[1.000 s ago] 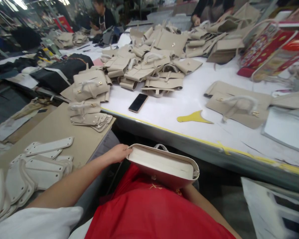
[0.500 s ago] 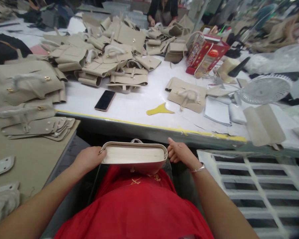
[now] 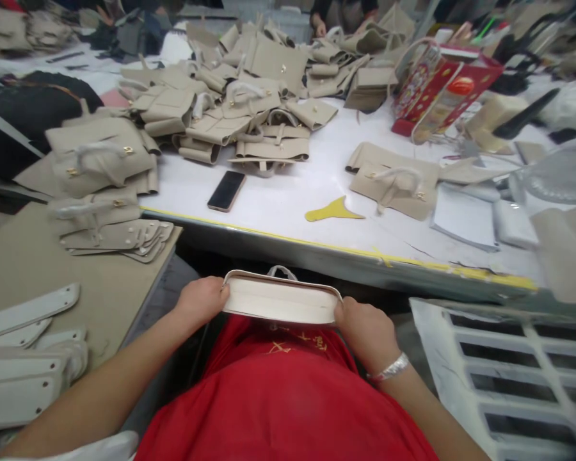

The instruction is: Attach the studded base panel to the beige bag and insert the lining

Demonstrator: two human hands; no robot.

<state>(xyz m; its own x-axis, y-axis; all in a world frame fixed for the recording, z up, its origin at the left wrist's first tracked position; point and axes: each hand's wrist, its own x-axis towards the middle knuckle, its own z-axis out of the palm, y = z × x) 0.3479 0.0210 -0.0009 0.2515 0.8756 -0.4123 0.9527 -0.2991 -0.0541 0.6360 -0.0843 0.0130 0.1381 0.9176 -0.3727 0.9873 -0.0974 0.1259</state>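
A cream handbag [image 3: 281, 299] rests at my lap, its pale flat side facing up and a wrapped handle loop showing at its far edge. My left hand [image 3: 204, 299] grips its left end, the thumb over the rim. At the opposite end my right hand [image 3: 367, 326] is closed on the bag's right corner, with the fingertips partly hidden. Below the bag lies the red apron [image 3: 288, 397] with gold lettering.
Beige handbags [image 3: 249, 96] are heaped on the white table [image 3: 278, 198]. A phone [image 3: 227, 191], a yellow piece [image 3: 335, 210] and a red gift bag [image 3: 441, 89] lie there too. Strap pieces [image 3: 29, 378] cover the left board; a white slatted rack [image 3: 504, 371] stands right.
My right hand, earlier just off the bag's right end, has taken hold of it. The bag's upper face has tilted more toward me. The view has shifted left.
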